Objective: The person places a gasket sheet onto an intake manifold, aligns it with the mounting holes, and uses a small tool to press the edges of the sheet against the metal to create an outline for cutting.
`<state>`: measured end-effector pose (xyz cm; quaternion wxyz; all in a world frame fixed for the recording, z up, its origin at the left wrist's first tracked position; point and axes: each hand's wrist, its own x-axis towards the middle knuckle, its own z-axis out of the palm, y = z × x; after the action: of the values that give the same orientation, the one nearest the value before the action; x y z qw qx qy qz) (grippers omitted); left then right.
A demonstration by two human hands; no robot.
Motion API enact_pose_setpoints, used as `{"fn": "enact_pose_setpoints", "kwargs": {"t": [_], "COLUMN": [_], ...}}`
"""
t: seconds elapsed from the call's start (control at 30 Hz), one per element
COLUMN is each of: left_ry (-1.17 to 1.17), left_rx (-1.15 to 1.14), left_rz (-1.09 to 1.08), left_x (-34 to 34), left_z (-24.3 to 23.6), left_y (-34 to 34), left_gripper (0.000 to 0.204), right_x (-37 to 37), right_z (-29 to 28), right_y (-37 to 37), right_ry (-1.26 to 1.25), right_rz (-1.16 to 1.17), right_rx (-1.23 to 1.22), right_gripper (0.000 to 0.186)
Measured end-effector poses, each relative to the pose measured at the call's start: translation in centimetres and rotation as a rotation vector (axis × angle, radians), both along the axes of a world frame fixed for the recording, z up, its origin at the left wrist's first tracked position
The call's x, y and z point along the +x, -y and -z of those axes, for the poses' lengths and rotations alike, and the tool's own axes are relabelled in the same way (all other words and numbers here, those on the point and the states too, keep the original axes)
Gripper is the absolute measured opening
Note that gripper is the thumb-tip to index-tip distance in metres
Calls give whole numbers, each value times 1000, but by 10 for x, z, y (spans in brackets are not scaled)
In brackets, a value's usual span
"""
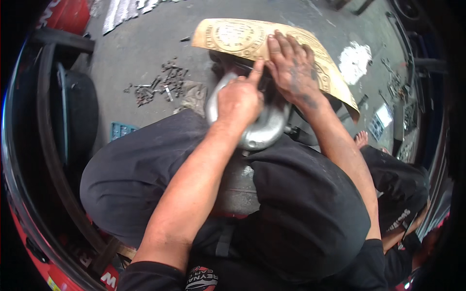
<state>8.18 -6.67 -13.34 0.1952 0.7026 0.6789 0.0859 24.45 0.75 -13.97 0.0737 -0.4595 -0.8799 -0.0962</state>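
Note:
A curved tan sheet of gasket paper [233, 36], printed with dark circular marks, lies over a dark metal part. My right hand [293, 70] rests flat on the sheet with fingers stretched out, pressing it down. My left hand [240, 99] is beside it, slightly blurred. One digit points up and touches the sheet's near edge, while the other fingers are curled; whatever they hold, if anything, is hidden. Beneath my hands, between my knees, sits a rounded silver metal casing [264, 128], partly covered by my left hand and forearm.
Loose bolts [167, 80] lie piled on the grey floor [145, 29] at left, beside a crumpled rag [195, 94]. A blue tray [121, 130] is near my left knee. More small parts [398, 85] and a white patch [355, 62] are at right. Another person's leg [395, 179] is close on the right.

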Motion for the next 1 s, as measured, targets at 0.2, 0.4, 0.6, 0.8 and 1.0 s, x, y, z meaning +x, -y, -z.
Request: {"fn": "enact_pose_setpoints", "kwargs": {"t": [0.2,0.4,0.6,0.8,1.0], "left_ry": [-3,-80,-91,-36,-83], "left_rx": [-155,-105,-166,-71,-107], "left_rz": [-68,-10,-23,5,-7], "left_x": [-16,1,-8,-5,-17], "left_z": [-3,2,-2,5,6], "left_y": [-2,1,-3,0,-1], "left_gripper": [87,88,88,90,89], "right_x": [-8,157,148,155,77], "right_z": [-39,-79,-72,-57,-86], "right_y": [12,36,44,79,76], "right_ry": [-39,-29,67,115,24], "right_rz": [114,155,4,80,108], "right_rx": [-333,-211,58,-10,-175], "right_gripper": [64,56,41,53,61]}}
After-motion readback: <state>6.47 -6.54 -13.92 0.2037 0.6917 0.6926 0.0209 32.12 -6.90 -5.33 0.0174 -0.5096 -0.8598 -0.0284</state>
